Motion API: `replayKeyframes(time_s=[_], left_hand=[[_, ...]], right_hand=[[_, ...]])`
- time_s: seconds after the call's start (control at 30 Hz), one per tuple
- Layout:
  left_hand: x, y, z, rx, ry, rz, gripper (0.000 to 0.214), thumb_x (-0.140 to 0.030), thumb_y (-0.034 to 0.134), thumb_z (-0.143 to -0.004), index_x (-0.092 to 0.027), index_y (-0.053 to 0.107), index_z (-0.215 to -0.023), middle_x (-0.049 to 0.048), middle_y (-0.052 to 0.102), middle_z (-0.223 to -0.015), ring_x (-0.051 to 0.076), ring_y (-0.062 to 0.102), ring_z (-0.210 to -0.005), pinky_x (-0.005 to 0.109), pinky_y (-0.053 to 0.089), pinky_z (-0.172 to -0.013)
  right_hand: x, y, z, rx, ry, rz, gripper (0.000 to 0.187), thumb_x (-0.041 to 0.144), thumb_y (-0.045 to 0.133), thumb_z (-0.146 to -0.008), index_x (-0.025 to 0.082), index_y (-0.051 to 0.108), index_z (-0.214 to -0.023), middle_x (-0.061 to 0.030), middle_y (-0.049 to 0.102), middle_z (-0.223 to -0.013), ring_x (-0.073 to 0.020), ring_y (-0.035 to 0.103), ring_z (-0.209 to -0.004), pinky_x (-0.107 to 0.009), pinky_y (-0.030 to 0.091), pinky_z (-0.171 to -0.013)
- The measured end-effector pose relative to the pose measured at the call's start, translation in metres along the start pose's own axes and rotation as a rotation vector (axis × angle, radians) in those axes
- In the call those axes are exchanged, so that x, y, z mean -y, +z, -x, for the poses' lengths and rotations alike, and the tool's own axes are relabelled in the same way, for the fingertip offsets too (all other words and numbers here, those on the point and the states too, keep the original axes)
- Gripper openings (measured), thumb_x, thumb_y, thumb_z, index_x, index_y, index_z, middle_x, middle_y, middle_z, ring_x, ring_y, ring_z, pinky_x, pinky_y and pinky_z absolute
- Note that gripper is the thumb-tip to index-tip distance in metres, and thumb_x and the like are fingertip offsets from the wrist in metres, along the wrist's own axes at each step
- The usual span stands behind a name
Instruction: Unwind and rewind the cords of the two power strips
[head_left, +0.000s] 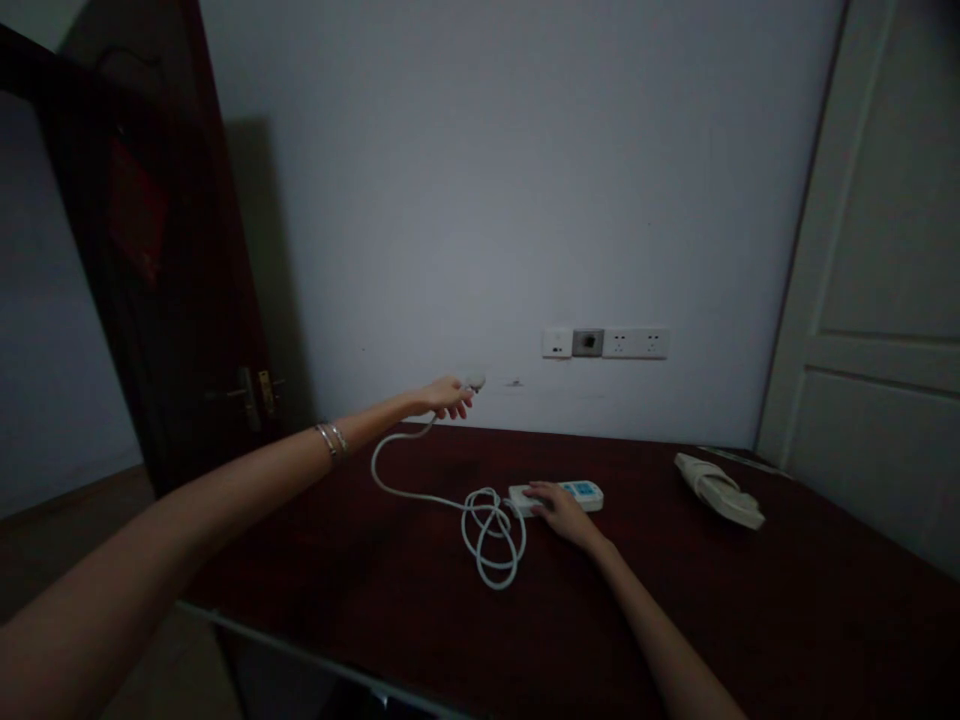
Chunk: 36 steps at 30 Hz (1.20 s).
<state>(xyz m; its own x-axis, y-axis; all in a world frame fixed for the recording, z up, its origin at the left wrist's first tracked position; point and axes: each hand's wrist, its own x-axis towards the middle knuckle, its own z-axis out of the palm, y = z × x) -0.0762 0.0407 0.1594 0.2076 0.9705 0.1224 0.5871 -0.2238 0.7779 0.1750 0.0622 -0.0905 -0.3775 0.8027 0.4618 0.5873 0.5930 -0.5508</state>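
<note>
My left hand [447, 397] is stretched out over the back of the table, closed on the white plug [475, 382] of a cord. The white cord [409, 493] hangs down from it and curves into loose loops on the tabletop. These loops lead to a white power strip [590, 495] with a blue patch on its top, lying flat on the table. My right hand [561, 510] grips the power strip's left half from above, fingers over the top and thumb at the near side. Part of the strip is hidden under that hand.
Wall sockets [635, 343] sit in a row above the dark red table [360, 610]. An off-white wrapped bundle [718, 490] lies at the table's right. A dark door [187, 300] stands at left, a pale panelled door [877, 330] at right.
</note>
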Motion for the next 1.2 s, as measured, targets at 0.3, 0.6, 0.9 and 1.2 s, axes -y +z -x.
replayKeyframes(time_s=[0.3, 0.6, 0.9, 1.2], left_hand=[[0.086, 0.095, 0.039, 0.431, -0.029, -0.108, 0.02, -0.031, 0.064, -0.067, -0.018, 0.058, -0.054, -0.0003, 0.053, -0.044, 0.011, 0.043, -0.03, 0.019, 0.026, -0.031], [0.089, 0.088, 0.032, 0.489, -0.093, -0.096, 0.03, -0.032, 0.064, -0.066, -0.016, 0.055, -0.042, -0.0021, 0.042, -0.036, 0.005, 0.028, -0.03, 0.017, 0.015, -0.029], [0.037, 0.029, 0.018, 0.291, -0.014, 0.631, 0.041, -0.039, 0.052, -0.077, -0.017, 0.042, -0.044, -0.003, 0.035, -0.038, 0.004, 0.022, -0.032, 0.013, 0.007, -0.029], [-0.035, -0.056, 0.035, -0.163, 0.37, 1.06, 0.046, -0.029, 0.049, -0.084, -0.02, 0.022, -0.048, -0.0082, 0.019, -0.036, 0.005, 0.02, -0.031, 0.018, 0.014, -0.03]], right_hand=[[-0.003, 0.002, -0.001, -0.004, -0.004, 0.011, 0.033, 0.019, 0.057, -0.076, 0.018, 0.066, -0.108, -0.0104, 0.058, -0.121, -0.0226, 0.051, -0.113, -0.038, 0.034, -0.1], [-0.003, 0.002, -0.001, -0.008, -0.011, 0.025, 0.034, 0.019, 0.057, -0.076, 0.019, 0.065, -0.108, -0.0101, 0.058, -0.121, -0.0225, 0.051, -0.114, -0.039, 0.034, -0.1], [0.001, 0.001, 0.0, -0.015, -0.011, 0.03, 0.031, 0.02, 0.057, -0.077, 0.019, 0.067, -0.106, -0.0101, 0.06, -0.119, -0.0237, 0.053, -0.111, -0.038, 0.035, -0.098], [0.001, 0.004, -0.001, -0.024, 0.02, 0.052, 0.033, 0.02, 0.057, -0.077, 0.018, 0.065, -0.109, -0.0109, 0.058, -0.121, -0.023, 0.052, -0.113, -0.038, 0.034, -0.099]])
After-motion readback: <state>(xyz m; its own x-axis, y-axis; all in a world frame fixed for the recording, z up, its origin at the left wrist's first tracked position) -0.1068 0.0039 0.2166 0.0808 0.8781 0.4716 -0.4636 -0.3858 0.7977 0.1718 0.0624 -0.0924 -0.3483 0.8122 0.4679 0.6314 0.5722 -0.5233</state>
